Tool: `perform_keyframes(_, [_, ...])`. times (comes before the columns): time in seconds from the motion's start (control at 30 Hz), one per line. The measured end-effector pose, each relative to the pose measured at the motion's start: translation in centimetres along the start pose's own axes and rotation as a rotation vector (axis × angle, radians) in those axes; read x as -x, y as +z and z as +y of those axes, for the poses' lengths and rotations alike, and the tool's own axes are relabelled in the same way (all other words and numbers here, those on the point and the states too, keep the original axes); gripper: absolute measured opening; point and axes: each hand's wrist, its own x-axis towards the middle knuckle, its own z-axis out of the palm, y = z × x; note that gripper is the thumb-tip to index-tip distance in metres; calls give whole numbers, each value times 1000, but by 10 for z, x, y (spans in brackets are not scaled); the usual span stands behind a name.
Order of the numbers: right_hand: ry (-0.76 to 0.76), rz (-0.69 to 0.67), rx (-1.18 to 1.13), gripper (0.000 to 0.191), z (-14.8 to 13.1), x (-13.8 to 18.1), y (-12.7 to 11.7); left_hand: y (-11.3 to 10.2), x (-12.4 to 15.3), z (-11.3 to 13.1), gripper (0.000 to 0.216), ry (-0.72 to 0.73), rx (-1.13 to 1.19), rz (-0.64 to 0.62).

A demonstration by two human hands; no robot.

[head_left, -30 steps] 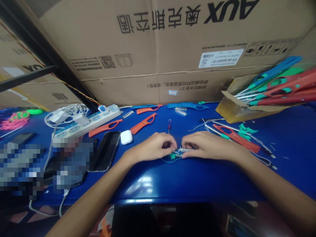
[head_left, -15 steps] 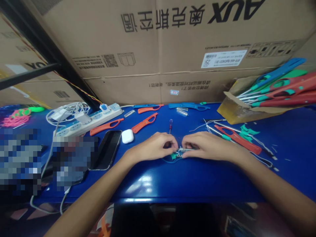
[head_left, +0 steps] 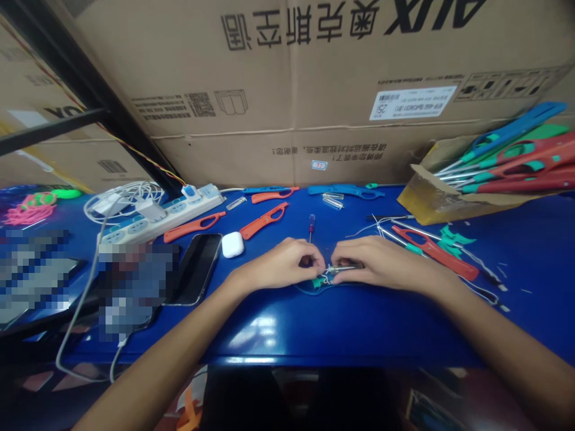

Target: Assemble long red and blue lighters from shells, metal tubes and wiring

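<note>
Both my hands meet over a small half-built lighter at the middle of the blue table (head_left: 251, 323). My left hand (head_left: 287, 263) is closed in a pinch at thin white wires (head_left: 327, 276). My right hand (head_left: 375, 263) pinches a lighter's metal tube (head_left: 344, 269), whose end points at the left fingertips. Beneath the fingers lie a green trigger piece (head_left: 318, 281) and a blue lighter casing (head_left: 309, 291), largely hidden. Just behind my left hand lies a screwdriver (head_left: 311, 224) with a purple-red handle.
Orange casing halves (head_left: 265, 220), a white earbud case (head_left: 233, 245), a phone (head_left: 196, 269) and a power strip (head_left: 166, 214) lie left. A carton (head_left: 426, 194) of lighters stands back right; a red casing (head_left: 435, 252), wires and green pieces (head_left: 453, 240) lie right. Large cardboard boxes (head_left: 251, 108) form the back.
The view has shifted slightly. My hands keep nearly the same pose over the lighter parts, with only small finger movements; the tube's end still sits by the left fingertips.
</note>
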Motion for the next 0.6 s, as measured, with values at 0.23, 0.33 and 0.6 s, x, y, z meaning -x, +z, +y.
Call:
perform_keyframes(0.23, [6,17,21,34,-1,-1,1,0,-2,-1,11,-8,40,23])
perform_keyframes(0.33, [32,11,22,35,-1,-1,1,0,-2,-3,12,-23,51,35])
perform_keyframes(0.6, [6,20,53,35,-3,-3,2,3,-2,-5,14,-48,96,50])
